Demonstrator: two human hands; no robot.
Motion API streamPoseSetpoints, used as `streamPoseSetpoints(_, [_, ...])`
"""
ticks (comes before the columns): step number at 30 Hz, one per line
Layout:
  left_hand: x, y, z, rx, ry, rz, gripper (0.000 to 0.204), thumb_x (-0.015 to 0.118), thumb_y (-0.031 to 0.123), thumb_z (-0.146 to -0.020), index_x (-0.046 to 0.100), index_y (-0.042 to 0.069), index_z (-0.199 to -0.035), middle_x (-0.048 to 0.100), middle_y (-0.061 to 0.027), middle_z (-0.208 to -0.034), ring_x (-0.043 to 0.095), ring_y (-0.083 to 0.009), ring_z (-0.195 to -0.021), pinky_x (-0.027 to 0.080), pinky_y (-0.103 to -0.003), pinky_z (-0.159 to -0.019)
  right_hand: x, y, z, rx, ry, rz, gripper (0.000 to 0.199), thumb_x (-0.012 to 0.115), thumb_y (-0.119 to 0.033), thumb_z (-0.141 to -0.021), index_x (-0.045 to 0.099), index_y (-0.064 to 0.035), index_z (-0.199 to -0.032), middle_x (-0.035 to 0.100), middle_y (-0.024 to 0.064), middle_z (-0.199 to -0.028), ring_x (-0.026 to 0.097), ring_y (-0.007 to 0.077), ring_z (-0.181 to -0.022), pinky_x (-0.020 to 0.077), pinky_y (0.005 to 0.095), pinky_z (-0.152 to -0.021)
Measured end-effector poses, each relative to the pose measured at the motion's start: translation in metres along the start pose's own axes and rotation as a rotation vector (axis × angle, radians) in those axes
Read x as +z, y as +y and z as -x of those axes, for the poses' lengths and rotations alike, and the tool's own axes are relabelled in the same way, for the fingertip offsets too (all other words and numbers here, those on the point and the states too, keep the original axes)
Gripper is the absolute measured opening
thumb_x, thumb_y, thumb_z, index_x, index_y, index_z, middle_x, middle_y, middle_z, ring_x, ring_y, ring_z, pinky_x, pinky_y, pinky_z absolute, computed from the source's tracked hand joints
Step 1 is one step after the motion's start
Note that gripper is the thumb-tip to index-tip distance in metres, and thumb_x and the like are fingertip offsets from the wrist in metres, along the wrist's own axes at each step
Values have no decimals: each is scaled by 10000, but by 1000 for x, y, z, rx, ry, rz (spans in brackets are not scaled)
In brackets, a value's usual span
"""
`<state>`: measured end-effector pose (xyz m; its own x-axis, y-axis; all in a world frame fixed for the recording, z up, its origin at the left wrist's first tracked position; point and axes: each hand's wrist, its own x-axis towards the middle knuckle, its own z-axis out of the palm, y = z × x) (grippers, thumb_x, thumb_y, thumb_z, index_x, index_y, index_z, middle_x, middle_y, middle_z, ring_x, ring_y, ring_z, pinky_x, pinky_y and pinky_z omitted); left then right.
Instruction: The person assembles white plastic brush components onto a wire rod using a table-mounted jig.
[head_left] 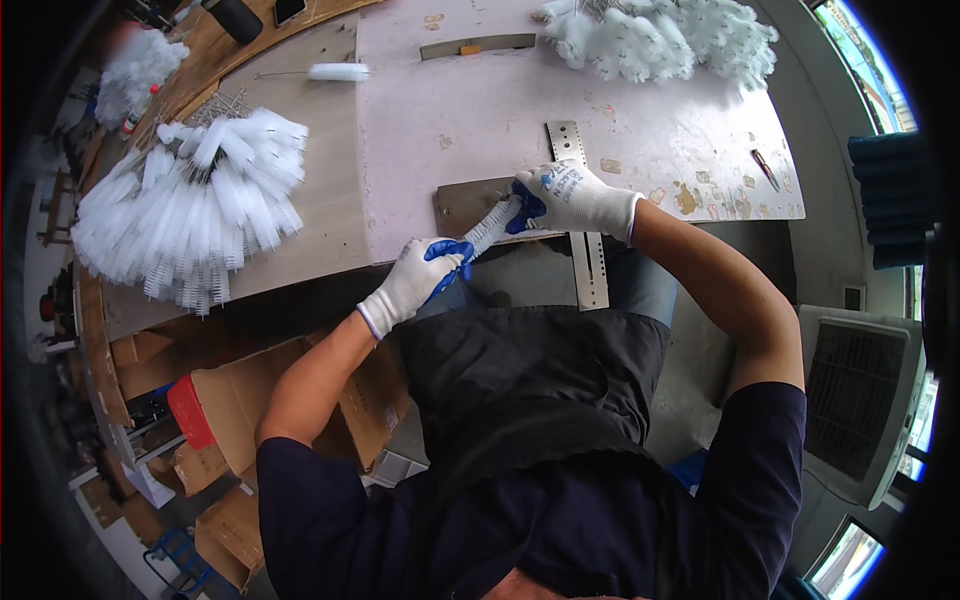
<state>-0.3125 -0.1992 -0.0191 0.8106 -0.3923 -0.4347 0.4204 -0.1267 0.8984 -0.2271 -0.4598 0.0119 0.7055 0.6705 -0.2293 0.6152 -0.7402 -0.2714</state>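
A white-bristled tube brush (490,228) is stretched at a slant between my two gloved hands, over the table's near edge. Closed round its lower end is my left hand (415,280), in a white glove with blue palm coating. My right hand (578,198), gloved alike, grips the upper end with fingers and thumb. Beneath the brush, a flat grey-brown metal plate (452,208) lies on the table. A perforated metal strip (592,275) passes below my right wrist and sticks out past the edge.
Many white brushes fan out in a pile (200,215) at left; another heap (650,45) lies at the far right. A single brush (338,72), a curved metal strip (480,46) and pliers-like tool (765,170) rest on the table (420,120). Cardboard boxes (235,400) stand below left.
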Motion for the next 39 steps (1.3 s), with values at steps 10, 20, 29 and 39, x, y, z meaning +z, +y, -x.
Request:
streamPoseSetpoints(10, [-10,23,26,838,717,-1173,167,688,92,-836,667,76,-1000,665,-102,-878,652,-297,-826,513,-414,-693,19,-20,-9,156,55,23,394,675,-408,-820,610,-54,-980,683,131,-862,673,302,-892,519,422,-780])
streamPoseSetpoints(20, [20,2,-58,258,730,766,242,497,154,-951,648,3,-1065,668,-112,-928,677,-248,-810,587,-408,-684,35,-30,-5,253,244,-16,321,649,-390,-851,659,-85,-950,711,126,-859,700,295,-819,521,408,-785])
streamPoseSetpoints(29, [17,40,-155,125,685,715,132,504,114,-863,623,66,-834,467,32,-604,421,-101,-473,332,-282,-434,38,-18,-6,150,323,-67,355,645,-425,-843,633,-73,-886,698,133,-764,693,307,-718,529,418,-706])
streamPoseSetpoints(39, [56,74,-177,-12,470,281,116,594,111,-821,681,45,-784,521,1,-600,453,-119,-465,350,-280,-420,56,-10,-9,108,541,-132,299,700,-375,-789,625,-86,-807,670,108,-707,667,312,-661,523,420,-655])
